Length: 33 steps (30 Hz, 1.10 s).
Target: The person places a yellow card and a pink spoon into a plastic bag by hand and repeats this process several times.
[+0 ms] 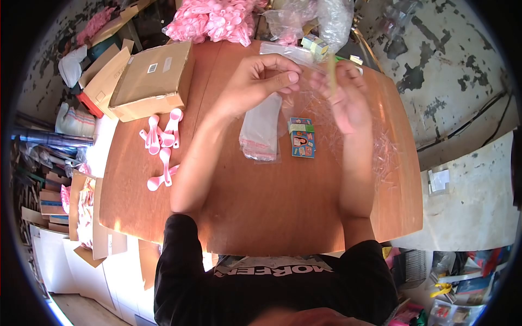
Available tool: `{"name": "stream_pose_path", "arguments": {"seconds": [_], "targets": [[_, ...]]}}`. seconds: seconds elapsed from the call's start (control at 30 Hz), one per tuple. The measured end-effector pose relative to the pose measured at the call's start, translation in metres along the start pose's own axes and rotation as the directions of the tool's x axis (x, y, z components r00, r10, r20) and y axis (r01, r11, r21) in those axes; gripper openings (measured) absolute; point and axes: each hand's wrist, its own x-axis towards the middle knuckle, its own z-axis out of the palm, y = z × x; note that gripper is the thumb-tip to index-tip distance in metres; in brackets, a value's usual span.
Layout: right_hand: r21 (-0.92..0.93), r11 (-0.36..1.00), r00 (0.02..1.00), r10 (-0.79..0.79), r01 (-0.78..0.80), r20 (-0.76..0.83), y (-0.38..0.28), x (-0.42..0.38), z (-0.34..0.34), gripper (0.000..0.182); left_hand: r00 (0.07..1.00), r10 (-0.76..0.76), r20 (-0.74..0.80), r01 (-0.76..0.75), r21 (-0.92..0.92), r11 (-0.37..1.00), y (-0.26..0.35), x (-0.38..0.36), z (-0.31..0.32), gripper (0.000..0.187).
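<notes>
Over the back half of the wooden table, my left hand is raised, its thumb and fingertips pinched together; whatever lies between them is too small to make out. My right hand is beside it, blurred, with a thin yellowish strip at its fingers. Below the hands lie a stack of clear plastic bags and a blue card pack with a green band. Thin transparent pieces are scattered to the right, partly behind my right forearm. Pink plastic spoons lie at the left.
A closed cardboard box stands at the back left. Behind the table's far edge is a heap of pink spoons with clear plastic bags beside it. Small banded packs lie at the back edge. An open carton stands left of the table.
</notes>
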Motion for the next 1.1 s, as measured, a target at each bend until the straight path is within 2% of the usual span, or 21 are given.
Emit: {"name": "stream_pose_path", "arguments": {"seconds": [0.03,0.07,0.1,0.17,0.2,0.27,0.3,0.37,0.47,0.6,0.67,0.7,0.73,0.77,0.8,0.83,0.87,0.9,0.93,1.07,1.1], "targets": [[0.067,0.990,0.987,0.118,-0.125,0.106,0.005,0.000,0.004,0.017,0.997,0.074,-0.022,-0.073,0.033,0.997,-0.003,0.001,0.002,0.021],[0.068,0.990,0.988,0.115,-0.122,0.106,0.008,0.000,0.007,0.017,0.988,0.148,-0.042,-0.145,0.067,0.987,-0.007,0.003,0.004,0.023],[0.077,0.988,0.987,0.124,-0.131,0.099,0.011,-0.001,0.012,0.015,0.988,0.149,-0.042,-0.146,0.068,0.987,-0.011,0.005,0.008,0.023],[0.087,0.986,0.986,0.135,-0.143,0.095,0.013,-0.003,0.016,0.014,0.876,0.412,-0.251,-0.341,0.282,0.897,-0.019,0.008,0.015,0.028],[0.095,0.987,0.989,0.126,-0.133,0.082,0.013,-0.003,0.016,0.013,0.876,0.412,-0.252,-0.340,0.283,0.897,-0.019,0.009,0.018,0.028],[0.103,0.987,0.991,0.116,-0.122,0.067,0.012,-0.004,0.018,0.011,0.771,0.507,-0.386,-0.316,0.460,0.830,-0.017,0.009,0.021,0.033],[0.134,0.982,0.989,0.127,-0.136,0.072,0.011,-0.004,0.020,0.010,0.771,0.507,-0.386,-0.315,0.461,0.830,-0.017,0.008,0.021,0.033],[0.163,0.975,0.988,0.138,-0.149,0.077,0.013,-0.006,0.022,0.009,0.916,0.298,-0.269,-0.265,0.151,0.952,-0.019,0.005,0.021,0.037],[0.256,0.957,0.990,0.115,-0.133,0.082,0.019,-0.007,0.027,0.009,0.939,0.291,-0.185,-0.282,0.077,0.956,-0.008,0.000,0.032,0.036],[0.240,0.970,0.997,0.056,-0.041,-0.056,0.021,-0.012,0.038,0.011,0.946,0.293,-0.140,-0.290,0.042,0.956,-0.009,-0.003,0.036,0.030],[0.247,0.969,0.995,0.034,-0.010,-0.092,0.017,-0.012,0.040,0.011,0.933,0.313,-0.175,-0.282,0.181,0.942,-0.013,0.001,0.026,0.030],[0.140,0.988,0.988,-0.045,0.066,-0.150,0.014,-0.011,0.040,0.013,0.933,0.314,-0.175,-0.283,0.180,0.942,-0.013,0.002,0.021,0.030],[0.029,0.990,0.972,-0.127,0.136,-0.198,0.010,-0.011,0.039,0.014,0.958,0.223,-0.178,-0.191,0.181,0.965,-0.012,0.002,0.016,0.032],[0.029,0.990,0.972,-0.127,0.135,-0.196,0.005,-0.010,0.037,0.014,0.974,0.132,-0.182,-0.098,0.182,0.978,-0.011,0.003,0.012,0.033],[-0.263,0.927,0.908,-0.334,0.268,-0.253,-0.001,-0.009,0.034,0.015,0.976,0.136,-0.170,-0.104,0.187,0.977,-0.009,0.004,0.011,0.034],[-0.538,0.768,0.808,-0.536,0.347,-0.244,-0.007,-0.008,0.032,0.016,0.975,0.137,-0.173,-0.104,0.187,0.977,-0.006,0.002,0.010,0.034],[-0.538,0.768,0.809,-0.535,0.346,-0.243,-0.011,-0.008,0.031,0.016,0.990,0.084,-0.117,-0.065,0.158,0.985,-0.003,0.000,0.010,0.032],[-0.634,0.672,0.742,-0.633,0.384,-0.221,-0.015,-0.008,0.031,0.016,0.998,0.033,-0.058,-0.025,0.131,0.991,0.001,-0.001,0.011,0.030],[-0.720,0.562,0.667,-0.721,0.407,-0.185,-0.017,-0.008,0.032,0.015,0.999,0.008,-0.031,-0.001,0.208,0.978,0.000,-0.002,0.010,0.029],[-0.722,0.569,0.693,-0.700,0.393,-0.174,-0.017,-0.009,0.032,0.014,0.998,0.013,0.067,-0.025,0.179,0.983,0.005,-0.005,0.016,0.026],[-0.710,0.552,0.710,-0.696,0.437,-0.104,-0.017,-0.007,0.029,0.014,0.998,0.036,0.059,-0.046,0.182,0.982,0.004,-0.004,0.015,0.025]]}}
